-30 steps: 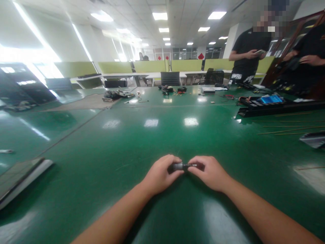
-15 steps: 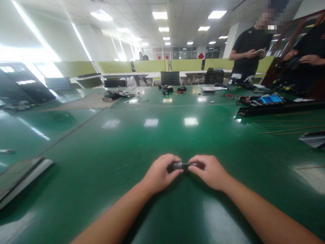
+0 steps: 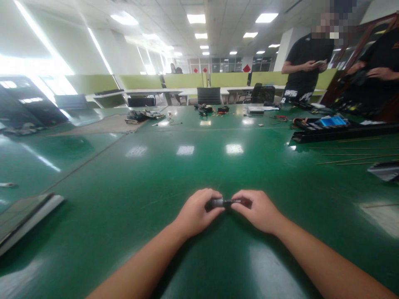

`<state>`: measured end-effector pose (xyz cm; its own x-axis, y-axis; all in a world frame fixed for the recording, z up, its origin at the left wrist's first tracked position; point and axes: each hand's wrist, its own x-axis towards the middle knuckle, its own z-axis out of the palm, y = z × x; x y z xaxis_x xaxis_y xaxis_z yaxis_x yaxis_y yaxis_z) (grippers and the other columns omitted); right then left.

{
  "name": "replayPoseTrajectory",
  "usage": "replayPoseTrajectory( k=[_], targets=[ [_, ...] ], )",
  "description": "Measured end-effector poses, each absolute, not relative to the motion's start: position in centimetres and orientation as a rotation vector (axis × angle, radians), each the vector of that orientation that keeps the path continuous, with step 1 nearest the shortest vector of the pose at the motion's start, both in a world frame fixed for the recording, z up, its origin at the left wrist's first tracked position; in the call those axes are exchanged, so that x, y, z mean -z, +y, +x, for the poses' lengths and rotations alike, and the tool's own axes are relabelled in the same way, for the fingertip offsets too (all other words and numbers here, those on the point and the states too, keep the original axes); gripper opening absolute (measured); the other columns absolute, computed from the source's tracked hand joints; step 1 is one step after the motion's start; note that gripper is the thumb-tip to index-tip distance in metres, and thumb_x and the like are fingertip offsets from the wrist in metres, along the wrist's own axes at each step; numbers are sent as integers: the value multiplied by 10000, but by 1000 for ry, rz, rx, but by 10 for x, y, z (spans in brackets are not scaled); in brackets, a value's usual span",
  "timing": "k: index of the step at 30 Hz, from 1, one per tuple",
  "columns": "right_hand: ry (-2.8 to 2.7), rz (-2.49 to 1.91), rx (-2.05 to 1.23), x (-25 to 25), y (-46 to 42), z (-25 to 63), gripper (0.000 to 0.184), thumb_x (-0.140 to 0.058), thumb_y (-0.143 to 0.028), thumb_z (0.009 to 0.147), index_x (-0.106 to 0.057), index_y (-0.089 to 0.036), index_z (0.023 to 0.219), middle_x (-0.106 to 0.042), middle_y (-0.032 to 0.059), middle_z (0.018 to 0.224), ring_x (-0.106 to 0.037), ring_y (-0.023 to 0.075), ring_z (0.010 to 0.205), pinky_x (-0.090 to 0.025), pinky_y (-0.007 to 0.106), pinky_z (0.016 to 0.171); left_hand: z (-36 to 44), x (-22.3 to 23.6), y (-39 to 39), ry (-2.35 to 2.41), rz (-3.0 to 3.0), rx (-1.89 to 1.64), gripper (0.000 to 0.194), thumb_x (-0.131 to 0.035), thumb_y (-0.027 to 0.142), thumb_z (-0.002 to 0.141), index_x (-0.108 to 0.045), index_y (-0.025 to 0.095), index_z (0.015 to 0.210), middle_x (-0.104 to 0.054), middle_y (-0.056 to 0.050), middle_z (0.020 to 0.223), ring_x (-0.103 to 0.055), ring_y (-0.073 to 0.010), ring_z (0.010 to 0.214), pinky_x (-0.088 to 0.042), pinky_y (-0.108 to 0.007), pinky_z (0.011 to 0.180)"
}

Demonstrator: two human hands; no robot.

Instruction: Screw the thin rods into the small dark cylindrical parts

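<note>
The left hand (image 3: 198, 214) and right hand (image 3: 258, 212) hold a slim object (image 3: 218, 202) (grey and black) at the green table (image 3: 162, 162).

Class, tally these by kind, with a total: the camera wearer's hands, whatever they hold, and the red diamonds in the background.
Hands: 2 (left hand, right hand)
Held grey-and-black item: 1, its parts apparently joined
Red diamonds: 3
Total: 6
</note>
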<state>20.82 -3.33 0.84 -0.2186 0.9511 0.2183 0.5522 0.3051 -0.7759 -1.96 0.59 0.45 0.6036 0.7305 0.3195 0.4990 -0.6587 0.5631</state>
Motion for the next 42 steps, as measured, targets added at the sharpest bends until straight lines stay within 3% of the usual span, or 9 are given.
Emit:
replayPoseTrajectory(
  k=[42],
  targets=[
    [-1828, -1382, -753, -5, -32, 211, 119, -660, -275, 854, -740, -202, 902, -729, 14, 767, -651, 167, 685, -467, 263, 647, -21, -7, 7, 991, 2422, -802, 218, -675, 282, 849, -611, 221, 1048, -674, -40, 1012, -620, -195, 926, -486, -348, 846]
  ],
)
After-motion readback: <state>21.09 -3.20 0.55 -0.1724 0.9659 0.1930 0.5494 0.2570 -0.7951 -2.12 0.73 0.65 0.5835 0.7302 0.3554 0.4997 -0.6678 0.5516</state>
